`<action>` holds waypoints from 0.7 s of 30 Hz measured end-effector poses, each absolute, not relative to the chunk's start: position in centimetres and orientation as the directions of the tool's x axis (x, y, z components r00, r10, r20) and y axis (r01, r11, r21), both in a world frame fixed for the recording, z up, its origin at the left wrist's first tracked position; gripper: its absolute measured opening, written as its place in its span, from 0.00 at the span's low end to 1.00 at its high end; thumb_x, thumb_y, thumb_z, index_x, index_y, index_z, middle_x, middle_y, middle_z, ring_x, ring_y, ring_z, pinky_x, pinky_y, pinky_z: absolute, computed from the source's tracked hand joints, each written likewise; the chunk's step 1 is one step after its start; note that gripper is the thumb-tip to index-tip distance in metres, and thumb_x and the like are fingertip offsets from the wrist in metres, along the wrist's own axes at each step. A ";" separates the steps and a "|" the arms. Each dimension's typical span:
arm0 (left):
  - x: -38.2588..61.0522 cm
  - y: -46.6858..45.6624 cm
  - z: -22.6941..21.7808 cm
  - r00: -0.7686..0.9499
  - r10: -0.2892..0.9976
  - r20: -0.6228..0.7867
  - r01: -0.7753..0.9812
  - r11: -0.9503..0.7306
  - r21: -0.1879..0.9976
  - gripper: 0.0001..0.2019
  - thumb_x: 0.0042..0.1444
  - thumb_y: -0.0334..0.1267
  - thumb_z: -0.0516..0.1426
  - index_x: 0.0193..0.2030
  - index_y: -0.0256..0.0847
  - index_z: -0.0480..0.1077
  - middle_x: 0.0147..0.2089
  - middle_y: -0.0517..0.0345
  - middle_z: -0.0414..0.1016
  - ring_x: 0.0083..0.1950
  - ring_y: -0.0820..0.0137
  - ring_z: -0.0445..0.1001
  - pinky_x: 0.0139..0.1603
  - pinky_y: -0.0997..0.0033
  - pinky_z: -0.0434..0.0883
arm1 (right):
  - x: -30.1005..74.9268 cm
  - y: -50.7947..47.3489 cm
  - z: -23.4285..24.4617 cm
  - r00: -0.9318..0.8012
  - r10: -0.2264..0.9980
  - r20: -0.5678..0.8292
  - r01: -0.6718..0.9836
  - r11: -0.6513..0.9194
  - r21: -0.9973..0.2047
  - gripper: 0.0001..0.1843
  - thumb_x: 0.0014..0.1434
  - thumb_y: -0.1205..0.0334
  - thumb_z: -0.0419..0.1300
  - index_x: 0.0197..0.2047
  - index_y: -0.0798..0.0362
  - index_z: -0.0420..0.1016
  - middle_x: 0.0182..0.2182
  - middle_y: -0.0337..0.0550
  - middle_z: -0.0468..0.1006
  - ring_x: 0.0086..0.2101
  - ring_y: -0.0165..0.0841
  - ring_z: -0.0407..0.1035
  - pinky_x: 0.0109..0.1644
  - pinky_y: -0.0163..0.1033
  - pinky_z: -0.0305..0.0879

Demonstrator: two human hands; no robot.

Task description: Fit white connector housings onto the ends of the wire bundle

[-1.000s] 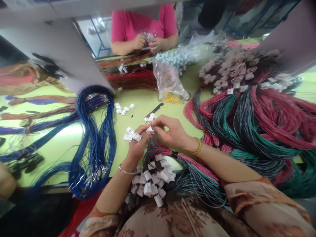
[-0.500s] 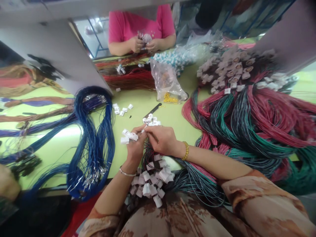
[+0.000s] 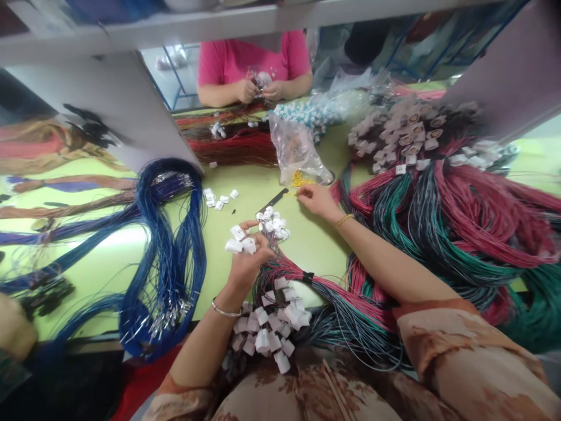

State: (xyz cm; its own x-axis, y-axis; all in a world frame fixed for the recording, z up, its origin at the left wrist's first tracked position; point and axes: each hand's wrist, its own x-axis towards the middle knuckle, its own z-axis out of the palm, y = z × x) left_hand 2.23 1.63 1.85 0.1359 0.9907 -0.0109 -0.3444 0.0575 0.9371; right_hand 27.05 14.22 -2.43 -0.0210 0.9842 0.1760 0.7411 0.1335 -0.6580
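Several white plastic connectors are held among the bent fingers of my left hand. Just beyond it lies a cluster of white connectors on the ends of thin red and dark wires. My right hand reaches forward, thumb and fingertips pinched at tiny yellow pieces on the table; the grip is small and partly hidden. A black flat tool lies left of those fingertips. Between my forearms runs a wire bundle with a black tie, and white connectors hang at my lap.
A clear bag with yellow pieces stands past my right hand. Blue wires lie left; red, green and black wire bundles fill the right. Loose white connectors lie ahead. A person in pink works opposite, under a shelf.
My right hand has left my left hand and moved forward and right to the yellow pieces. The left hand has turned slightly, keeping its white connectors. The tied wires now show between the arms.
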 end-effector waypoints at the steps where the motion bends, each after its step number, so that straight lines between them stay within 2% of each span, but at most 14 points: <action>1: 2.3 1.6 1.9 0.142 0.990 -0.005 -0.360 0.056 0.931 0.33 0.41 0.52 0.72 0.48 0.46 0.62 0.24 0.71 0.67 0.20 0.80 0.56 0.21 0.78 0.52 | 27.1 14.4 -2.6 -0.034 0.984 0.178 0.746 0.143 -0.650 0.09 0.56 0.67 0.59 0.37 0.57 0.80 0.35 0.49 0.83 0.34 0.37 0.73 0.44 0.41 0.68; 3: 2.3 1.5 2.0 0.134 0.991 -0.019 -0.404 0.072 0.912 0.32 0.46 0.67 0.64 0.45 0.46 0.61 0.25 0.68 0.68 0.18 0.81 0.52 0.19 0.77 0.48 | 26.9 14.4 -2.9 -0.044 0.982 0.184 0.759 0.153 -0.633 0.08 0.55 0.66 0.60 0.37 0.56 0.80 0.35 0.48 0.83 0.34 0.37 0.72 0.45 0.41 0.67; 5: 2.5 1.5 2.0 0.102 0.993 -0.059 -0.413 0.096 0.906 0.33 0.51 0.75 0.53 0.43 0.45 0.62 0.24 0.67 0.67 0.16 0.81 0.49 0.18 0.76 0.45 | 26.6 14.3 -3.0 -0.049 0.981 0.189 0.775 0.157 -0.612 0.07 0.56 0.65 0.60 0.35 0.55 0.79 0.35 0.48 0.82 0.36 0.38 0.71 0.46 0.42 0.66; 7: 2.6 1.5 2.0 0.077 0.993 -0.084 -0.379 0.107 0.919 0.31 0.54 0.73 0.52 0.39 0.44 0.63 0.21 0.67 0.65 0.16 0.80 0.50 0.18 0.76 0.46 | 26.4 14.2 -3.0 -0.045 0.980 0.193 0.789 0.153 -0.595 0.06 0.57 0.66 0.59 0.35 0.55 0.78 0.36 0.50 0.82 0.38 0.40 0.70 0.47 0.43 0.65; 9: 2.6 1.6 2.1 0.072 0.994 -0.077 -0.342 0.097 0.935 0.28 0.54 0.69 0.57 0.35 0.42 0.63 0.20 0.67 0.64 0.16 0.81 0.50 0.18 0.76 0.46 | 26.3 14.1 -3.1 -0.034 0.981 0.193 0.799 0.142 -0.584 0.07 0.58 0.66 0.58 0.36 0.55 0.78 0.37 0.51 0.81 0.39 0.41 0.69 0.48 0.44 0.64; 12: 2.6 1.8 2.3 0.104 0.994 -0.037 -0.313 0.068 0.947 0.27 0.51 0.64 0.63 0.30 0.40 0.65 0.22 0.64 0.68 0.16 0.83 0.51 0.17 0.76 0.47 | 26.3 14.0 -3.1 -0.019 0.982 0.189 0.798 0.129 -0.589 0.08 0.58 0.66 0.58 0.39 0.55 0.77 0.39 0.53 0.80 0.41 0.43 0.69 0.50 0.46 0.64; 17: 2.4 2.1 2.0 0.151 0.988 -0.018 -0.299 0.063 0.952 0.22 0.50 0.56 0.68 0.33 0.39 0.70 0.26 0.62 0.75 0.17 0.83 0.56 0.18 0.77 0.54 | 26.2 13.9 -2.8 -0.010 0.984 0.179 0.745 0.127 -0.655 0.04 0.57 0.67 0.58 0.32 0.55 0.74 0.37 0.53 0.80 0.41 0.43 0.70 0.50 0.47 0.64; 19: 2.3 2.3 1.7 0.141 0.989 -0.036 -0.304 0.078 0.950 0.20 0.50 0.54 0.68 0.35 0.40 0.71 0.28 0.62 0.76 0.18 0.82 0.58 0.20 0.77 0.56 | 26.1 13.7 -2.6 -0.001 0.985 0.171 0.712 0.120 -0.691 0.04 0.58 0.67 0.57 0.32 0.54 0.72 0.34 0.50 0.79 0.37 0.40 0.71 0.47 0.46 0.67; 21: 2.1 2.5 1.5 0.137 0.989 -0.051 -0.305 0.091 0.948 0.20 0.49 0.52 0.69 0.38 0.40 0.72 0.31 0.60 0.78 0.20 0.81 0.61 0.21 0.76 0.59 | 25.7 13.4 -2.3 0.029 0.990 0.138 0.619 0.090 -0.780 0.03 0.58 0.66 0.57 0.33 0.54 0.71 0.29 0.45 0.78 0.31 0.35 0.71 0.40 0.42 0.69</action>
